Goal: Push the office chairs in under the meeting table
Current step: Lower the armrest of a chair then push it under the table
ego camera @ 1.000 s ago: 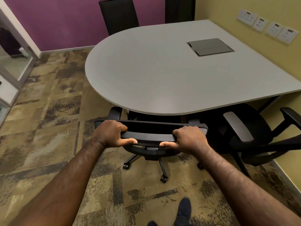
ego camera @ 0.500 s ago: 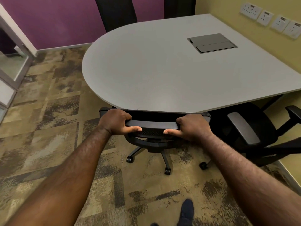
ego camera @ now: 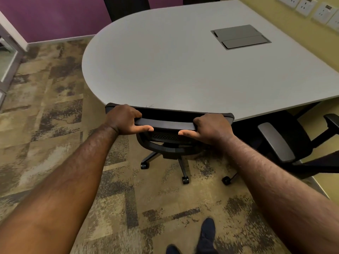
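On chair back (ego camera: 167, 123): both hands, fingers curled.

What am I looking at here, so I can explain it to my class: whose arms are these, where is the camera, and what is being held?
There is no machine. A person wears a camera on the head, so the one picture looks forward and down along their own bare arms. The left hand and right hand both grip the top of a black chair, whose back meets the edge of the grey table. Set into the tabletop is a closed grey hatch; nothing loose lies on it. A second chair stands to the right, only partly under.
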